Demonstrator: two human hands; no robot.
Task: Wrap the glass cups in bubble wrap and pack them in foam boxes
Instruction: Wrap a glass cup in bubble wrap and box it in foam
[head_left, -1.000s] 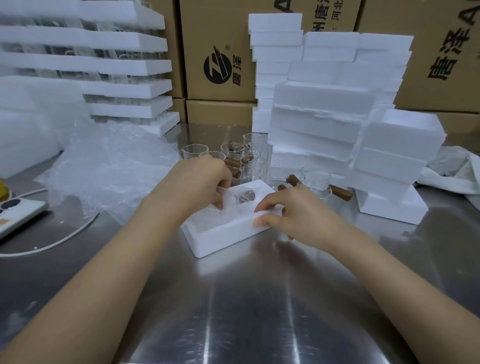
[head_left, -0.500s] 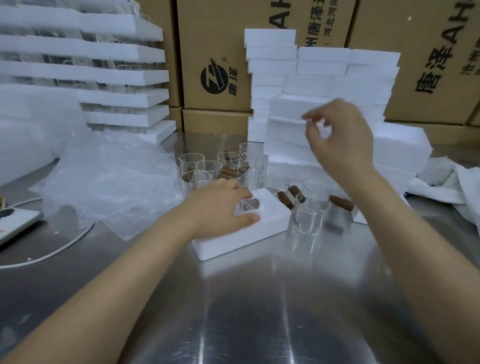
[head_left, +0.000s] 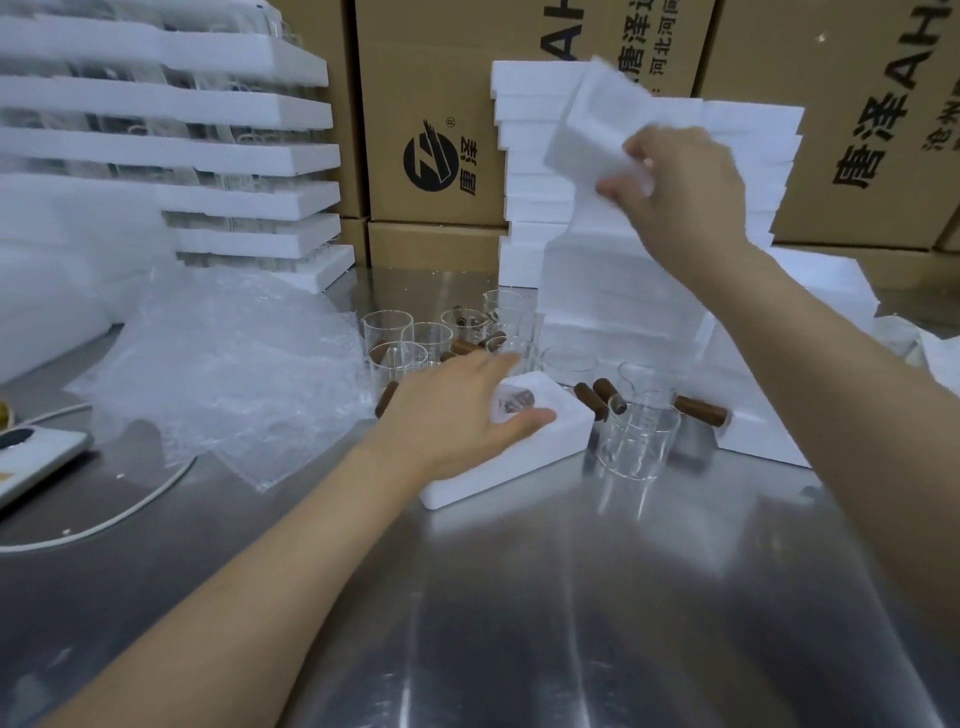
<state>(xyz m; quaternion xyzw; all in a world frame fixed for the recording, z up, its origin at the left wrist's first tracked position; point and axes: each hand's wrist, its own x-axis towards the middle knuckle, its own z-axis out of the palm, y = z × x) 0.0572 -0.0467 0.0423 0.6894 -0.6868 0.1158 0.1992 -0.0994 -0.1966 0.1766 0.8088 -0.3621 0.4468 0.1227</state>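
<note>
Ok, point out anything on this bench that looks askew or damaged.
Nothing looks broken or spilled. The foam stack behind the glass cups is piled unevenly, slabs jutting out at different offsets, and the right hand grips a foam piece at its top. The bubble wrap lies in a loose heap.

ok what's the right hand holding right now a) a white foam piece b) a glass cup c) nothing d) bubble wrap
a: the right hand grips a white foam piece, held up in front of the foam stack.
</note>
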